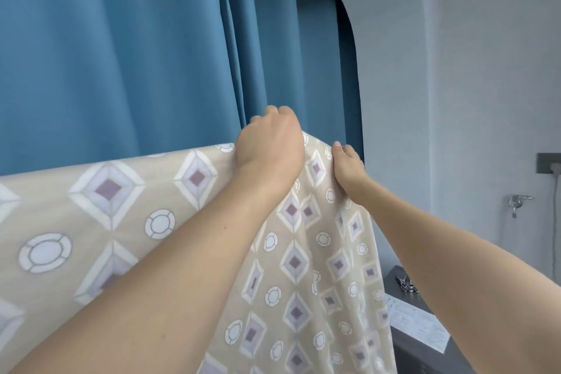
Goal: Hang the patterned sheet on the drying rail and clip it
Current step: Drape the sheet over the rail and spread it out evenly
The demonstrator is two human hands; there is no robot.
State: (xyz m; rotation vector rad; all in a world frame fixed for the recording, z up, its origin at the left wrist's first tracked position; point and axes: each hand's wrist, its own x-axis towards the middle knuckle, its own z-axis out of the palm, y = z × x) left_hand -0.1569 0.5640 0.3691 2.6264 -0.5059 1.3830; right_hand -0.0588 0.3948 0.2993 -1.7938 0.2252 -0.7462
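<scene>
The patterned sheet (127,209) is beige with diamonds and rings. It hangs over a rail that is hidden beneath its top fold. My left hand (270,143) sits on the top edge near the sheet's right end, fingers curled over the far side of the fold. My right hand (349,170) pinches the sheet's right edge just below the corner, thumb on the near side. Metal clips (405,284) lie on a dark surface at the lower right. I cannot see a clip in either hand.
Blue curtains (121,55) hang right behind the sheet. A grey wall with an outlet (548,162) and a tap (517,202) is on the right. A dark cabinet top (422,304) with a printed paper (416,325) stands below the right arm.
</scene>
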